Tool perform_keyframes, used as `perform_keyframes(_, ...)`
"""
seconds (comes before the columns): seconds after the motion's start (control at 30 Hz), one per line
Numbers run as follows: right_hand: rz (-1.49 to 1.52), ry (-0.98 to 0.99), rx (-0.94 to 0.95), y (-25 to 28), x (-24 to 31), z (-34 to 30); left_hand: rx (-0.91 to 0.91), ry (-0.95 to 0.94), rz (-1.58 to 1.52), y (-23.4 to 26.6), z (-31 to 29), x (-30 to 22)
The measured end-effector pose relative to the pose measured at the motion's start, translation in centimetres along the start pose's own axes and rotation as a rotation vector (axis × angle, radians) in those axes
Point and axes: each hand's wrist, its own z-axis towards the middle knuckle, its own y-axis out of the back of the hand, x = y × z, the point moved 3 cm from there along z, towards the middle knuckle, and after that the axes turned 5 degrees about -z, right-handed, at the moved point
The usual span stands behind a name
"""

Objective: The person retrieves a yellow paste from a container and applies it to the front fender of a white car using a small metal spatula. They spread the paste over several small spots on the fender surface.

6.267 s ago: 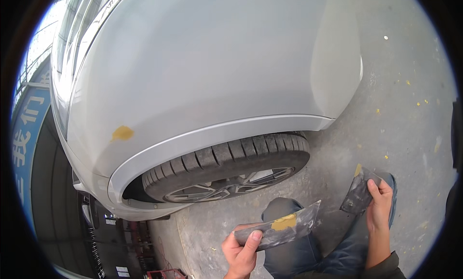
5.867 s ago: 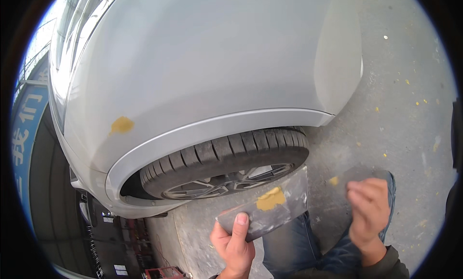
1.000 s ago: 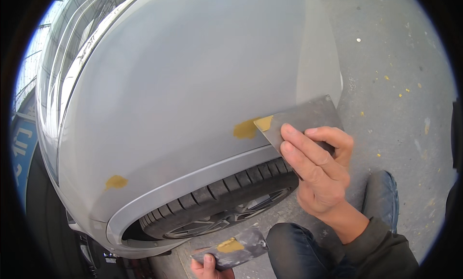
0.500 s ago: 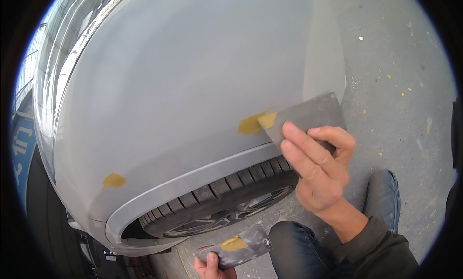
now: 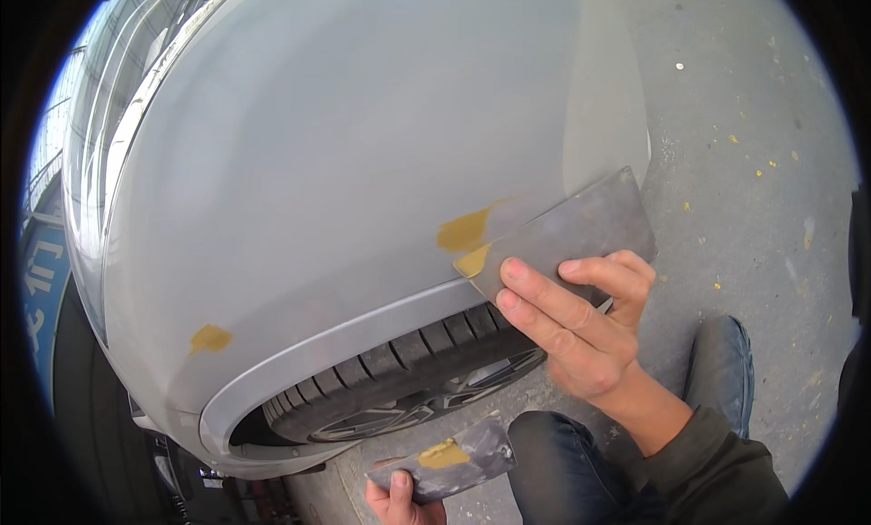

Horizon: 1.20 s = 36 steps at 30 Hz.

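Note:
My right hand (image 5: 590, 321) grips a flat grey filler spreader (image 5: 581, 225), its fingers spread along the face. Yellow filler coats the spreader's left corner, which is at the car panel just below a smeared yellow filler patch (image 5: 464, 230). The silver-grey car fender (image 5: 345, 144) curves over the wheel arch. Low in the view, my left hand (image 5: 404, 502) pinches a second grey plate (image 5: 463, 461) by its near left end, thumb on top. A lump of yellow filler sits on that plate. Another yellow filler patch (image 5: 211, 338) marks the fender farther left.
Below the arch is the black tire (image 5: 399, 366) with its dark spoked rim. My bent knees in jeans (image 5: 567, 466) are beside it. Yellow specks dot the grey floor (image 5: 744, 207) at right. A glossy headlight (image 5: 136, 80) curves along the upper left.
My right hand has moved the spreader slightly left and down, off the filler patch. The patch now looks flatter, with a straighter right edge. My left hand has barely moved.

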Motion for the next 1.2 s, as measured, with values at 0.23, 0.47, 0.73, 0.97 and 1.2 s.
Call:
perform_keyframes(0.23,0.278,-0.109,0.206,4.1,0.2,-0.3,0.076,0.023,-0.04,1.2,-0.3,0.4)
perform_keyframes(0.47,1.321,-0.565,0.932,5.2,0.1,-3.0,0.137,0.126,0.076,-0.8,-0.7,-0.6)
perform_keyframes(0.73,0.871,-1.002,0.62,6.4,-0.2,-5.7,0.088,0.081,0.264,-1.2,-1.9,0.3)
perform_keyframes(0.97,0.836,-1.252,0.573,6.6,2.8,-8.0,0.123,-0.049,0.371,-1.9,-4.4,3.6)
perform_keyframes(1.2,0.835,-1.328,0.583,8.1,3.0,-9.3,0.111,-0.005,0.259,-4.5,-6.1,4.8)
